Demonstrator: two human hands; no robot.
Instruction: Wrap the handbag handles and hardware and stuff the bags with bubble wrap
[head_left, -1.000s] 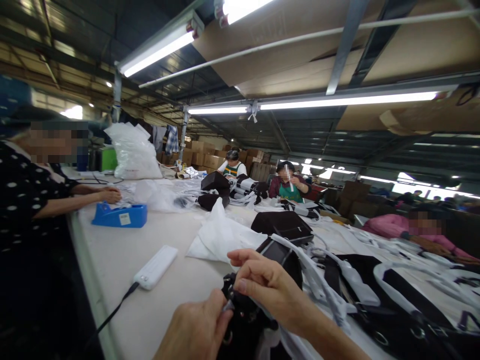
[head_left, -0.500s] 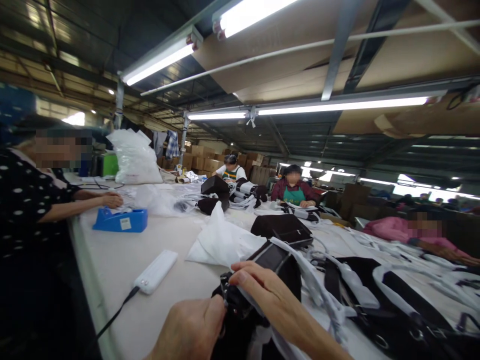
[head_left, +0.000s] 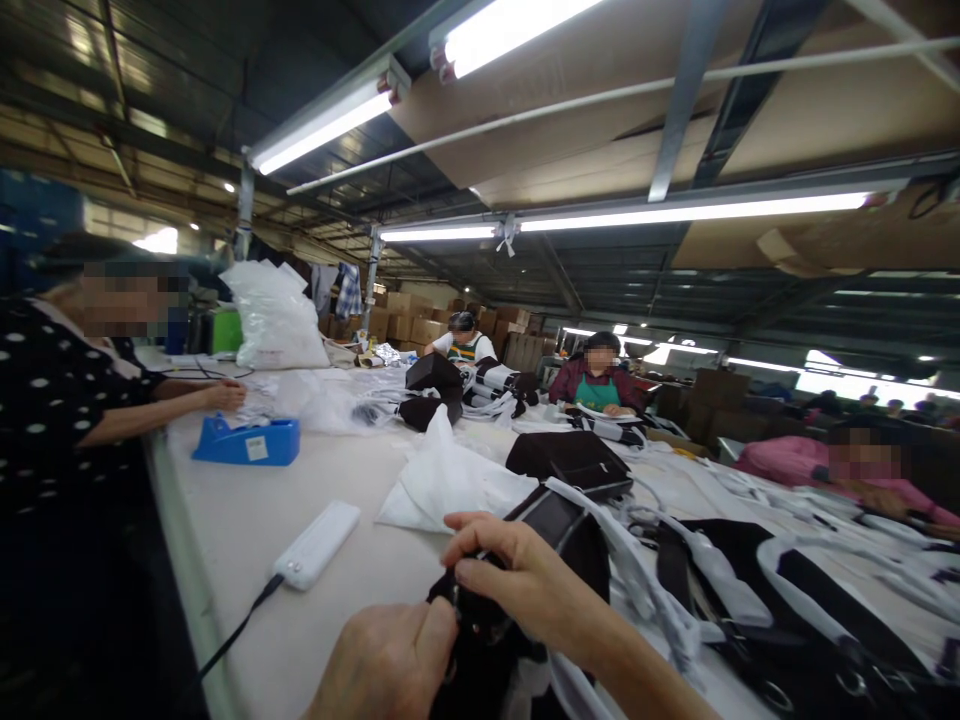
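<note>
A black bag (head_left: 568, 540) with grey-edged panels and white-wrapped handles lies at the front of the table, close to me. My left hand (head_left: 386, 655) is closed in a pinch on the bag's near edge, beside small shiny metal fittings. Over the same spot curls my right hand (head_left: 521, 580), its thumb and fingers bent round a black part of the bag. What exactly sits between the fingertips is hidden. White wrapping sheet (head_left: 454, 475) lies just beyond the hands.
A white power strip (head_left: 319, 545) with a black cord and a blue tape dispenser (head_left: 246, 442) stand to the left. More black bags (head_left: 570, 462) and wrapped straps (head_left: 720, 575) cover the right side. Several co-workers sit or stand round the table (head_left: 225, 520).
My right hand's fingers have lifted and bent more over the metal fittings. My left hand keeps its pinch. The view has shifted slightly.
</note>
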